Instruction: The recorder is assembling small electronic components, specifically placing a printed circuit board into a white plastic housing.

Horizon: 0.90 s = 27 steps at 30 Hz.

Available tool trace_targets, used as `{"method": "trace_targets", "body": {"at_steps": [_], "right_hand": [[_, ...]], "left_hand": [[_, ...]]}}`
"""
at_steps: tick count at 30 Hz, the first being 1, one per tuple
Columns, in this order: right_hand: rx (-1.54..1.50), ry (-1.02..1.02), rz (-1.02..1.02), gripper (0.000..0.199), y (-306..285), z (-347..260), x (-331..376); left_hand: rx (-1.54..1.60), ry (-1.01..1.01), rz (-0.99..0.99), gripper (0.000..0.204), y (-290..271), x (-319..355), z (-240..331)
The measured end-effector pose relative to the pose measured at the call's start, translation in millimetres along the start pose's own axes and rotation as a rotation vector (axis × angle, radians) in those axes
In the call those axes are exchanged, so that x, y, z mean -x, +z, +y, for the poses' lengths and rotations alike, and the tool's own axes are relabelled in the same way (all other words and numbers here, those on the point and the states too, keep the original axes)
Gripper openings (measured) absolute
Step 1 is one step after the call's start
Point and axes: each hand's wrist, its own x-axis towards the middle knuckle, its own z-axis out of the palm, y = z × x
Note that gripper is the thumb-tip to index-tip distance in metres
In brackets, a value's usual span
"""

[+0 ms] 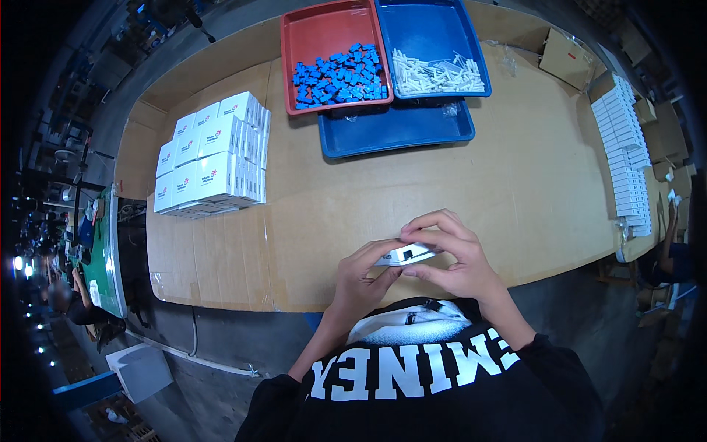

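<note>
Near the front edge of the cardboard-covered table, both my hands hold a small white plastic box (396,257) with a dark square opening in the side facing me. My left hand (361,276) grips its left end between thumb and fingers. On the other end, my right hand (460,259) closes with the thumb below and the fingers over the top. The fingers hide much of the box's far side.
Stacked white cartons (197,166) stand on the left. At the back, a red tray (331,33) holds blue plastic pieces, and a blue tray (423,29) holds white sticks. Another blue tray (398,140) lies partly beneath them. White boxes (622,147) line the right edge.
</note>
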Motion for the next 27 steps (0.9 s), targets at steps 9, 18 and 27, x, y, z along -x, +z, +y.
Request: {"method": "trace_targets", "body": {"at_steps": [9, 18, 27], "right_hand": [[0.153, -0.132, -0.041, 0.028, 11, 9, -2], [0.163, -0.113, -0.060, 0.030, 14, 19, -2], [-0.136, 0.096, 0.159, 0.040, 13, 14, -1]], "left_hand": [[-0.156, -0.017, 0.064, 0.033, 10, 3, -8], [-0.207, -0.037, 0.075, 0.031, 12, 3, -13], [0.196, -0.248, 0.130, 0.036, 13, 7, -13]]}}
